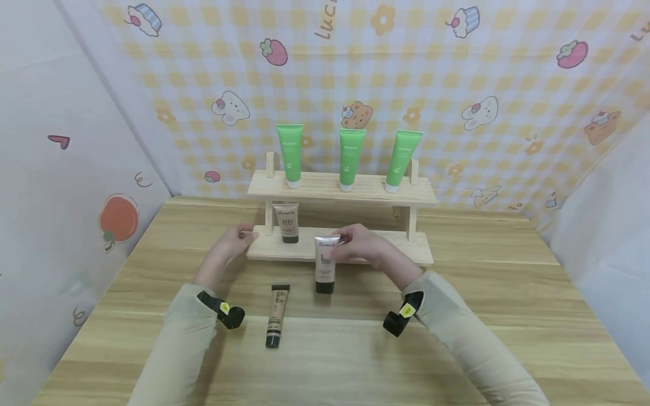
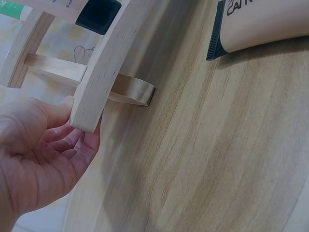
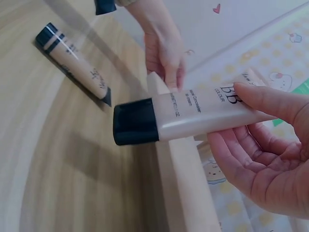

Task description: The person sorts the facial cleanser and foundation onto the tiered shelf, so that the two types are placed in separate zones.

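Observation:
My right hand [image 1: 361, 245] pinches a pinkish BB cream tube [image 1: 325, 265] between thumb and fingers, its black cap pointing down, in front of the lower board of a two-tier wooden shelf [image 1: 378, 239]. In the right wrist view the tube [image 3: 193, 113] shows "BB" lettering under the thumb. At the shelf's left end, my left hand [image 1: 236, 241] grips the lower board; the left wrist view has the thumb on top of the board [image 2: 99, 92] and the fingers curled beneath. A second BB cream tube [image 1: 288, 223] stands cap down at the left of the lower tier.
Three green tubes, left [image 1: 290, 155], middle [image 1: 350, 158] and right [image 1: 403, 159], stand on the upper tier [image 1: 320, 189]. On the wooden table [image 1: 482, 282] in front of the shelf lies a beige tube with black ends [image 1: 276, 316]. A patterned cloth [image 1: 325, 84] hangs behind.

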Tool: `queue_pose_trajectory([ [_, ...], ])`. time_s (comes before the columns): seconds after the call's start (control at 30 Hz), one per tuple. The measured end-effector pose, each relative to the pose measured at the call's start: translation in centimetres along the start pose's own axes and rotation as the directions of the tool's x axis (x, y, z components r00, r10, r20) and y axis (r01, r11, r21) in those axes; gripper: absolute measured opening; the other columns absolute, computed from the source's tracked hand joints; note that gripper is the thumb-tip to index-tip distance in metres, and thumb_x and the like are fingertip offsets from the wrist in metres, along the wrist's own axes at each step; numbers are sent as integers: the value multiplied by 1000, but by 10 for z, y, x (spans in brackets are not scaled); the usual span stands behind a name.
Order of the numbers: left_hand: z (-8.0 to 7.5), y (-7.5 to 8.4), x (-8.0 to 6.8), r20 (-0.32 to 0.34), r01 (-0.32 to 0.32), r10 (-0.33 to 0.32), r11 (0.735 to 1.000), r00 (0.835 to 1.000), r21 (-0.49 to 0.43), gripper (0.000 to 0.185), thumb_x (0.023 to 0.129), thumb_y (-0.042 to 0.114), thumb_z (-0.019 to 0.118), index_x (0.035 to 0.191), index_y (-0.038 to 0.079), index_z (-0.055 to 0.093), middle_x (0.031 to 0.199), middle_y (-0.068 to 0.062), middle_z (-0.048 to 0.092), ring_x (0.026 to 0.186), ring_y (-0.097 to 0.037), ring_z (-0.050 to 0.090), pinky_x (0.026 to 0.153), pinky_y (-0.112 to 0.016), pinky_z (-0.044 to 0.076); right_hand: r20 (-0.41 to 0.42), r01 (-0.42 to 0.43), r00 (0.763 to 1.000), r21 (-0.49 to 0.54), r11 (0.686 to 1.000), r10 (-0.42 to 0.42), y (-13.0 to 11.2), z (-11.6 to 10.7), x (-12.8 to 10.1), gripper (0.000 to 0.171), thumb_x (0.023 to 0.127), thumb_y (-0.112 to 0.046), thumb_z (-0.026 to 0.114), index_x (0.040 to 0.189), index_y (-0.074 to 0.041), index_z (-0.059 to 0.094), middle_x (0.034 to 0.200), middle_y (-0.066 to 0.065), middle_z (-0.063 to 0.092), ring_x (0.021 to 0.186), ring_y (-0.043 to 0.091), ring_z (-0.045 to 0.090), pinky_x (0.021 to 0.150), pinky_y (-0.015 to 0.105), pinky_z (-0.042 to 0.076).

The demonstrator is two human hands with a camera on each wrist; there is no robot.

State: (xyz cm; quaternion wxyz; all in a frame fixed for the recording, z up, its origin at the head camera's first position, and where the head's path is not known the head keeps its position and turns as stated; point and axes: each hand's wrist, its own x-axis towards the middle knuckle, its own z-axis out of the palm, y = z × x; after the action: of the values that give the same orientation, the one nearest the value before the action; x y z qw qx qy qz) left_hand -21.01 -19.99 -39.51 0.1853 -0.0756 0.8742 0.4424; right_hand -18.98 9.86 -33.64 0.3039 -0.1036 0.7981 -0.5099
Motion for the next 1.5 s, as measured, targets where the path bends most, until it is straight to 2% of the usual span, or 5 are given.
queue_pose_trajectory([
  [0.4, -3, 2, -6, 4, -6, 6, 1000, 1000, 30, 59, 96, 37, 42, 140, 0, 28, 133, -29, 41, 119, -39, 45, 98, -48, 40, -53, 72, 996, 19, 997, -71, -8, -20, 1, 37, 77, -11, 69, 111, 3, 60, 83, -2, 63, 84, 11, 58, 83, 29, 50],
  [0.6, -1, 0, -2, -6, -9, 9, 1000, 1000, 7, 52, 98, 26, 39, 140, -2, 27, 134, -30, 40, 121, -40, 43, 102, -48, 37, -89, 80, 993, 6, 997, -79, -9, -27, 2, 35, 78, -12, 69, 108, 3, 61, 78, -6, 60, 81, 10, 55, 82, 28, 48],
  [0.77, 0, -1, -1, -4, -11, 11, 1000, 1000, 1, 53, 98, 26, 39, 140, -2, 26, 135, -30, 39, 122, -40, 43, 103, -48, 36, -114, 87, 990, 0, 996, -87, -10, -33, 3, 32, 79, -12, 66, 108, 2, 60, 81, -6, 60, 83, 10, 55, 85, 29, 46],
  [1.03, 0, -2, 1, 2, 0, 0, 1000, 1000, 13, 53, 98, 28, 38, 141, 0, 26, 136, -29, 37, 124, -40, 40, 104, -49, 35, -158, 66, 986, 16, 998, -62, -10, -40, 6, 32, 79, -13, 68, 108, 0, 59, 87, -3, 61, 91, 14, 55, 93, 34, 44],
  [1.5, 1, -2, 1, -9, -6, 6, 1000, 1000, 8, 52, 98, 27, 39, 141, -1, 27, 136, -29, 38, 123, -40, 41, 103, -48, 36, -239, 48, 970, 27, 998, -40, -16, -52, 8, 40, 77, -13, 71, 114, -1, 59, 84, -7, 60, 87, 11, 54, 85, 28, 43],
])
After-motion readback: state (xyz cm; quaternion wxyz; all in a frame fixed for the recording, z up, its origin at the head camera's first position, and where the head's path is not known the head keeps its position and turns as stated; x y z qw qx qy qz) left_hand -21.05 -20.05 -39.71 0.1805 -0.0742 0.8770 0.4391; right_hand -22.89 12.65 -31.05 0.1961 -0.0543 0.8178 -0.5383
